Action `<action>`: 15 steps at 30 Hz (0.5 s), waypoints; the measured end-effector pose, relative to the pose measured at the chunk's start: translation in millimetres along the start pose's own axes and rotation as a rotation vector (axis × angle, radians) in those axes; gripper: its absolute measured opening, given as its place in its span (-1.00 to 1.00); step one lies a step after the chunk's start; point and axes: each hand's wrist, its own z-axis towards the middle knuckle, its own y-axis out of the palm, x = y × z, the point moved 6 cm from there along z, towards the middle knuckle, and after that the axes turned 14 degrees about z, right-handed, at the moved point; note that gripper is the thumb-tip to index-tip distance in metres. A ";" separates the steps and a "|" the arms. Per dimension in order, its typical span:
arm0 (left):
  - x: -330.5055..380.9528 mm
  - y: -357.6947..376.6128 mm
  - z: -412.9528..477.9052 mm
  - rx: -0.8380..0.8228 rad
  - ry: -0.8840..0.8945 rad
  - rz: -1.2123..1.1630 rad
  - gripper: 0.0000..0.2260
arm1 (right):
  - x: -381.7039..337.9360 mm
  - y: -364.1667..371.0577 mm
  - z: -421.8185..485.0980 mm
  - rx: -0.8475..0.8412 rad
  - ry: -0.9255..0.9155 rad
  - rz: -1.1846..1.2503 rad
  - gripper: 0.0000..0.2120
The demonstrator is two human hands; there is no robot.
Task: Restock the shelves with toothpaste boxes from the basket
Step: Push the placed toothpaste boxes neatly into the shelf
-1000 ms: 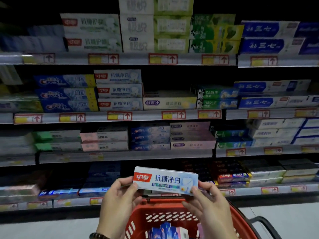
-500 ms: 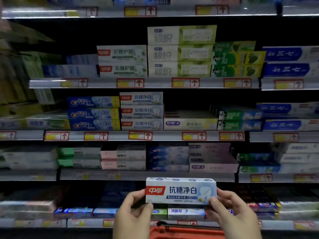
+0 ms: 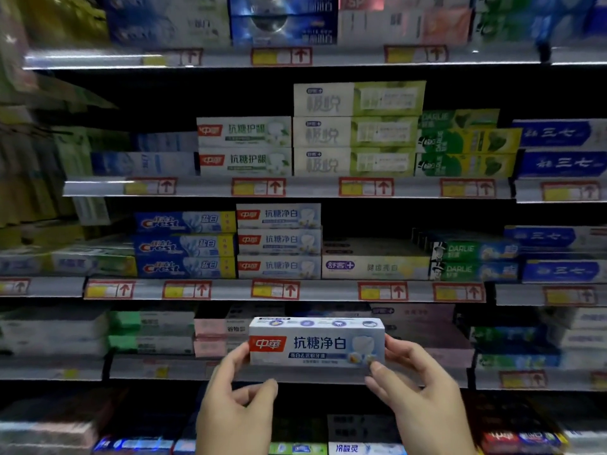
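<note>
A white and blue toothpaste box (image 3: 317,342) with a red logo patch is held level in front of the shelves. My left hand (image 3: 236,408) grips its left end and my right hand (image 3: 423,395) grips its right end. Above it, on the shelf (image 3: 331,290), stands a stack of three matching boxes (image 3: 279,241) between blue Crest boxes (image 3: 184,245) and a cream and purple box (image 3: 374,267). The basket is out of view.
Rows of other toothpaste boxes fill the shelves above, below and to both sides. Red and yellow price tags (image 3: 275,289) line the shelf edges. A dark gap sits above the cream and purple box, right of the matching stack.
The view has tilted upward and the red basket has dropped out of sight. Both hands have raised the box toward the shelves.
</note>
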 end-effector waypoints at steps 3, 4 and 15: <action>9.8 -3.5 16.5 0.012 0.048 0.013 -0.42 | -2.9 15.9 14.3 -0.035 -0.017 -0.049 -0.69; 14.0 -4.6 22.5 0.008 0.063 0.018 -0.41 | -4.2 21.9 18.9 -0.046 -0.013 -0.053 -0.68; 74.3 -11.1 99.3 -0.044 0.234 0.028 -0.39 | -29.9 99.7 77.5 -0.208 -0.198 -0.222 -0.59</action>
